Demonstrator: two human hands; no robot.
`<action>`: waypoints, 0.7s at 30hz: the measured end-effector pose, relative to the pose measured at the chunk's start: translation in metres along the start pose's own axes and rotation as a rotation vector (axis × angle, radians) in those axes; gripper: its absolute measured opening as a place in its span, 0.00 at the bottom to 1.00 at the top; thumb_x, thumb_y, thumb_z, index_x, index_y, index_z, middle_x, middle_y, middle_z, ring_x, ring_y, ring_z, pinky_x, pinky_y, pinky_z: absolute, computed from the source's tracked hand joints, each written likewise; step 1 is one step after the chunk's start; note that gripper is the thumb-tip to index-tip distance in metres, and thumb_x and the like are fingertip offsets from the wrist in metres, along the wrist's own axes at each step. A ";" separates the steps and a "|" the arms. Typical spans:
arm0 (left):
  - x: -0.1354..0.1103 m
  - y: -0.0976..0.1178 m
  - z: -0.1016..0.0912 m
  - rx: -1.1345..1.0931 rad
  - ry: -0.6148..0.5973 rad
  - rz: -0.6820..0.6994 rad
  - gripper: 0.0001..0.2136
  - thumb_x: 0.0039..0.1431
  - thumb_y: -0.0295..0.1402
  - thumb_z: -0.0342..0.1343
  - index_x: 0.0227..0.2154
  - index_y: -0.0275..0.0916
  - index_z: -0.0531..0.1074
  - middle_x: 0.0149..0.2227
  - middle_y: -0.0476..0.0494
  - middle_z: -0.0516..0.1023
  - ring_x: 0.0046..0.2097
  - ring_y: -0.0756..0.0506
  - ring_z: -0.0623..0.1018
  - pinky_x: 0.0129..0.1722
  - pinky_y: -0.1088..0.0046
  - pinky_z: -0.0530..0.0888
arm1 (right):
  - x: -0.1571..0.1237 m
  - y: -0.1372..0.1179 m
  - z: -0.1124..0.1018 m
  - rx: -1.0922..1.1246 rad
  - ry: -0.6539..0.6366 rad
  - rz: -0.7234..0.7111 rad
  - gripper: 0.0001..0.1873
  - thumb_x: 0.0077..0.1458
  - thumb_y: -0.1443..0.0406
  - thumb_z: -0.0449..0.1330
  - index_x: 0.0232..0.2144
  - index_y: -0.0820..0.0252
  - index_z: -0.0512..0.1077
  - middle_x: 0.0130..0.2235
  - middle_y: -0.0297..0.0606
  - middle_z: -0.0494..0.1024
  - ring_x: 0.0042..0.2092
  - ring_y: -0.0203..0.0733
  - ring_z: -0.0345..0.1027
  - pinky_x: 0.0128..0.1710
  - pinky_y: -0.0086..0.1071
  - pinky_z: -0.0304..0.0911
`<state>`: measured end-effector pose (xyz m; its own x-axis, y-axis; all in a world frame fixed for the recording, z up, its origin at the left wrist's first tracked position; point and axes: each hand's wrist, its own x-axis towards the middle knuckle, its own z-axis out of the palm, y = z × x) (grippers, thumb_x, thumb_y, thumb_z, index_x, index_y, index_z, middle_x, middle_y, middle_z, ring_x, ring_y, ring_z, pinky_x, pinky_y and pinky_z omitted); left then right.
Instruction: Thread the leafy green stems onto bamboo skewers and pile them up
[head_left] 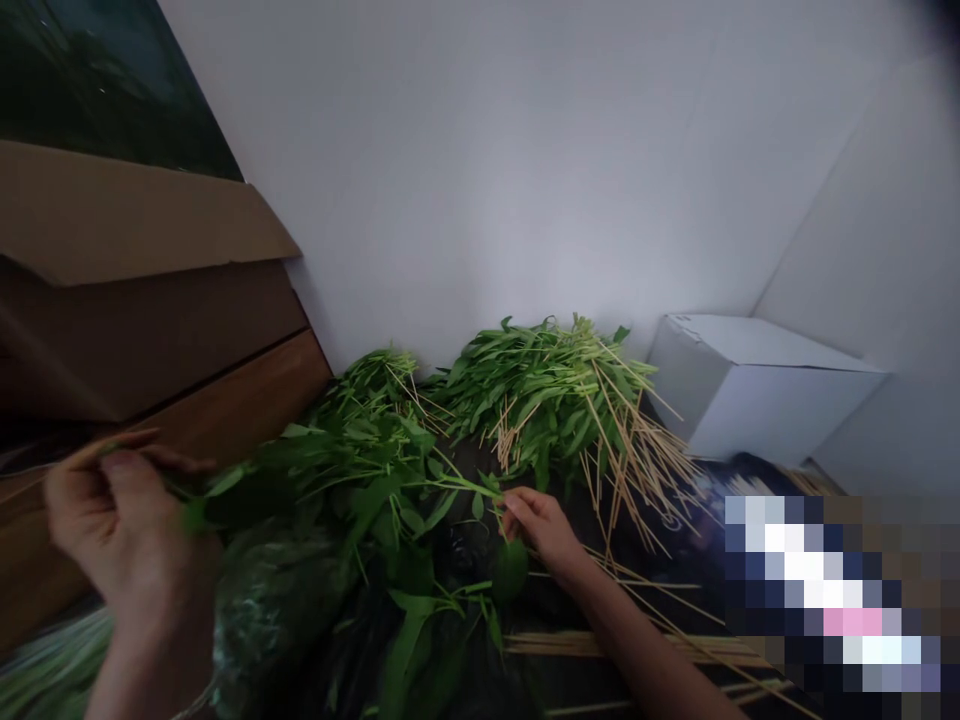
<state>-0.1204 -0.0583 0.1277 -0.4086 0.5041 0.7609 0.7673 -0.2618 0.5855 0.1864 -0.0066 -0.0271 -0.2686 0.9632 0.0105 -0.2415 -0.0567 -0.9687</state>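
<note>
My left hand (pixel 124 525) is raised at the left, its fingers closed round the end of a green leafy stem (pixel 225 482) that trails to the right. My right hand (pixel 541 525) reaches forward to the middle and pinches another green stem (pixel 457 487) near its leaves. Both stems belong to a loose pile of leafy greens (pixel 375 440) spread on a dark surface in front of me. A second heap of greens (pixel 540 395) lies behind, against the wall, with several thin pale straw-like stalks (pixel 630 450) scattered over it.
A brown cardboard box (pixel 150 300) with an open flap stands at the left. A white box (pixel 750 390) sits at the right by the white wall. More pale stalks (pixel 637 645) lie on the dark surface near my right forearm. A clear plastic bag (pixel 277 600) is below the greens.
</note>
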 end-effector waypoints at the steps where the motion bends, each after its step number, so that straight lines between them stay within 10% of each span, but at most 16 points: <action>1: -0.004 0.012 0.001 -0.027 0.109 -0.005 0.15 0.66 0.41 0.40 0.51 0.47 0.65 0.30 0.52 0.66 0.31 0.48 0.68 0.31 0.70 0.69 | 0.000 0.000 0.001 0.006 -0.002 0.015 0.26 0.46 0.44 0.62 0.30 0.62 0.73 0.20 0.32 0.74 0.20 0.33 0.62 0.21 0.26 0.53; 4: -0.025 0.039 0.016 0.050 -0.038 0.146 0.10 0.56 0.40 0.58 0.40 0.44 0.73 0.29 0.52 0.68 0.28 0.50 0.67 0.29 0.71 0.68 | 0.000 0.000 0.002 0.000 0.003 0.018 0.25 0.46 0.44 0.62 0.30 0.61 0.72 0.20 0.31 0.74 0.20 0.33 0.63 0.21 0.26 0.54; 9: -0.067 0.036 0.056 0.212 -0.567 0.640 0.08 0.61 0.33 0.53 0.37 0.44 0.77 0.34 0.46 0.75 0.34 0.48 0.76 0.33 0.74 0.71 | -0.004 -0.004 0.005 -0.046 -0.003 -0.021 0.22 0.49 0.46 0.61 0.29 0.61 0.72 0.21 0.31 0.75 0.21 0.33 0.65 0.21 0.26 0.57; 21: -0.077 0.013 0.089 0.444 -0.778 0.759 0.09 0.55 0.21 0.54 0.33 0.42 0.74 0.33 0.45 0.73 0.36 0.44 0.75 0.30 0.73 0.67 | -0.007 0.000 0.009 -0.098 -0.081 -0.052 0.21 0.53 0.48 0.58 0.31 0.61 0.71 0.21 0.31 0.74 0.19 0.33 0.64 0.21 0.27 0.58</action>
<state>-0.0347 -0.0274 0.0520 0.5225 0.7495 0.4065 0.8518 -0.4795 -0.2108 0.1802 -0.0157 -0.0254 -0.3336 0.9395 0.0778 -0.1660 0.0227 -0.9859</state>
